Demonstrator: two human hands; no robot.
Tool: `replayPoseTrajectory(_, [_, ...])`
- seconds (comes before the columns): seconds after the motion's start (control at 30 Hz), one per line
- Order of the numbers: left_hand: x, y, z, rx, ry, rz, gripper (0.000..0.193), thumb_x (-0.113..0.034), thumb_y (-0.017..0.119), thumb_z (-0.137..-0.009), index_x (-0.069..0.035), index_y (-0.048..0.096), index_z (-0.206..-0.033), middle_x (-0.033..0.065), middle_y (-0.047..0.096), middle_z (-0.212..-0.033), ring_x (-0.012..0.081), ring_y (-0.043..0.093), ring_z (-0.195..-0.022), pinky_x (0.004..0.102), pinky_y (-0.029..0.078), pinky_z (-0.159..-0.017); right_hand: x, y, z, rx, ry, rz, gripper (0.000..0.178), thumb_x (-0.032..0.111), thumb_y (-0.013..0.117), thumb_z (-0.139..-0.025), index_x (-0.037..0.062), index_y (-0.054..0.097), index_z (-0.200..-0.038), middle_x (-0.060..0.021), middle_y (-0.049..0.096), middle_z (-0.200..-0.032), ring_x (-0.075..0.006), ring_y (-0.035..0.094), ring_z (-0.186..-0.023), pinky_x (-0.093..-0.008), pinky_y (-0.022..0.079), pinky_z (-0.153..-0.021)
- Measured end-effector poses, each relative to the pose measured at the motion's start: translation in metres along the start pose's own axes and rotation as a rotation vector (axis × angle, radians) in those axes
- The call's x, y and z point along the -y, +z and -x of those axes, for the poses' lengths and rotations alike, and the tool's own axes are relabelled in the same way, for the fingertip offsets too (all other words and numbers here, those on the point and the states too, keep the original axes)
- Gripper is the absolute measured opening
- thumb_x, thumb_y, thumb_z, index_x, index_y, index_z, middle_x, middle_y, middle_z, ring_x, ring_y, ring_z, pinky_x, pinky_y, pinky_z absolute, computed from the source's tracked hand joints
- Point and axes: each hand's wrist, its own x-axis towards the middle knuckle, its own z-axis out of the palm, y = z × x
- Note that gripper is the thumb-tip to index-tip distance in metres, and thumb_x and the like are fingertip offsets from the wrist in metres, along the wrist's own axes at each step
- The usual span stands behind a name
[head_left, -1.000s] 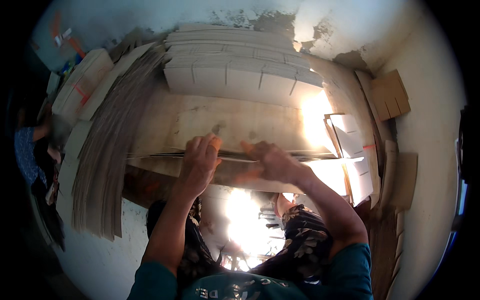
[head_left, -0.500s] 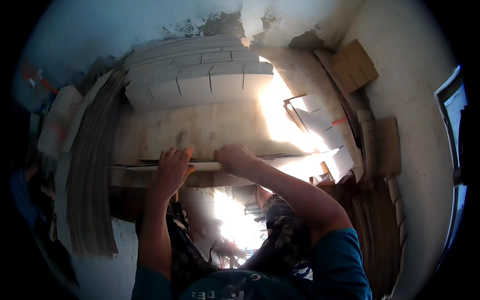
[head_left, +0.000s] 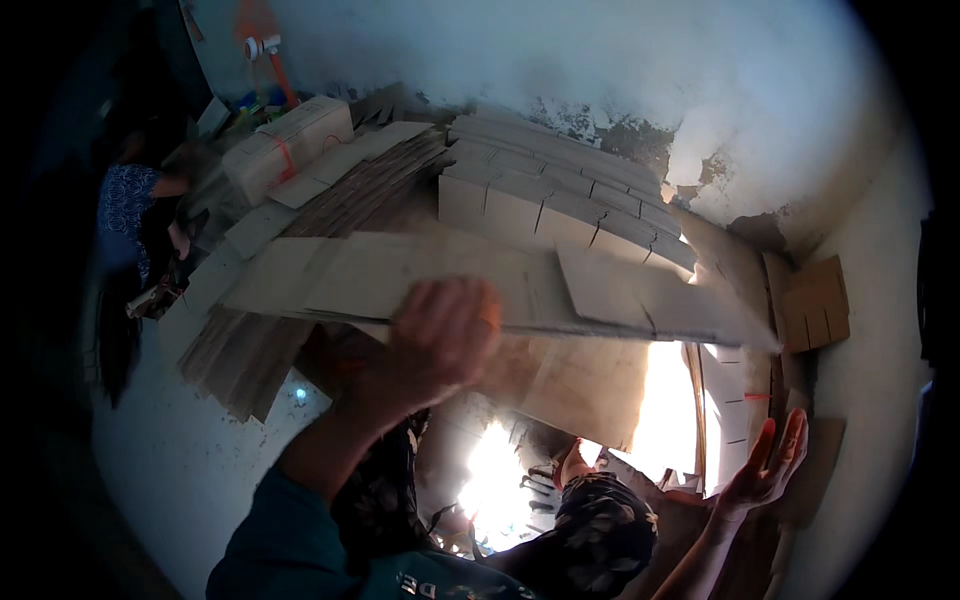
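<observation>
In the head view, the left hand (head_left: 445, 325), blurred, is gripping the near edge of a bundle of long, flat, tan cardboard sheets (head_left: 480, 275), fingers curled over the top; the thumb cannot be made out. The bundle slants across the middle of the view, its left end higher in the picture than its right, and a greyer panel (head_left: 620, 290) lies over its right part. The right hand (head_left: 768, 468) is open and holds nothing, fingers raised and spread, apart from the bundle at the lower right.

Below the bundle shows the pale wooden tabletop (head_left: 580, 385), its right part glaring in sunlight. Behind the bundle stands a thick stack of pale grey cardboard with dark slots (head_left: 540, 205). On the left, a fanned pile of long grey-brown cardboard strips (head_left: 245, 365) runs behind the bundle's left end, with a pale rectangular box marked with a red strip (head_left: 290, 145) beyond it. On the right stand white slotted cardboard panels (head_left: 723, 395); farther right, a brown cardboard piece with slots (head_left: 817, 303) rests by the wall.

Dark floral trousers (head_left: 600, 525) show at the lower edge. At the far left is another person in a blue patterned top (head_left: 125, 210).
</observation>
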Motion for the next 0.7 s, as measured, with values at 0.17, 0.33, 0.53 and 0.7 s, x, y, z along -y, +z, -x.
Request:
replayPoseTrajectory(0.17, [0.117,-0.002,0.056,-0.057,-0.077,-0.369,0.039,-0.004,0.064,-0.077,0.005,0.058,-0.114,0.0178,0.062,-0.105,0.0289,0.062,-0.089,0.0407,0.050,-0.072,-0.078,0.035,0.096,0.564,0.317,0.191,0.064,0.022,0.068,-0.088,0.0051,0.041,-0.143,-0.0230,0.042,-0.143,-0.0377,0.039,-0.133,-0.0459,0.033,-0.110])
replayPoseTrajectory(0.33, [0.231,0.003,0.141,0.330,-0.396,-0.662,0.051,-0.013,0.072,-0.076,0.005,0.055,-0.120,0.0165,0.060,-0.117,0.0293,0.057,-0.105,0.0452,0.047,-0.082,-0.122,0.069,0.176,0.802,0.332,0.415,0.086,0.045,0.070,-0.081,-0.0014,0.034,-0.144,-0.0227,0.040,-0.144,-0.0393,0.040,-0.132,-0.0495,0.037,-0.105])
replayPoseTrajectory(0.53, [0.199,0.011,0.130,0.468,-0.582,-0.224,0.064,-0.026,0.072,-0.082,0.004,0.046,-0.132,0.0195,0.057,-0.119,0.0351,0.052,-0.110,0.0480,0.043,-0.093,-0.123,0.076,0.177,1.066,0.610,0.485,0.098,0.058,0.068,-0.078,-0.0075,0.032,-0.142,-0.0248,0.042,-0.142,-0.0396,0.041,-0.130,-0.0499,0.038,-0.104])
replayPoseTrajectory(0.7, [0.128,0.073,0.105,0.319,-0.192,0.046,0.062,-0.018,0.075,-0.079,0.005,0.048,-0.130,0.0201,0.058,-0.114,0.0367,0.053,-0.106,0.0488,0.043,-0.090,-0.126,0.080,0.175,0.884,0.372,0.266,0.047,0.035,0.079,-0.075,-0.0044,0.057,-0.089,-0.0202,0.060,-0.092,-0.0382,0.060,-0.086,-0.0443,0.051,-0.074])
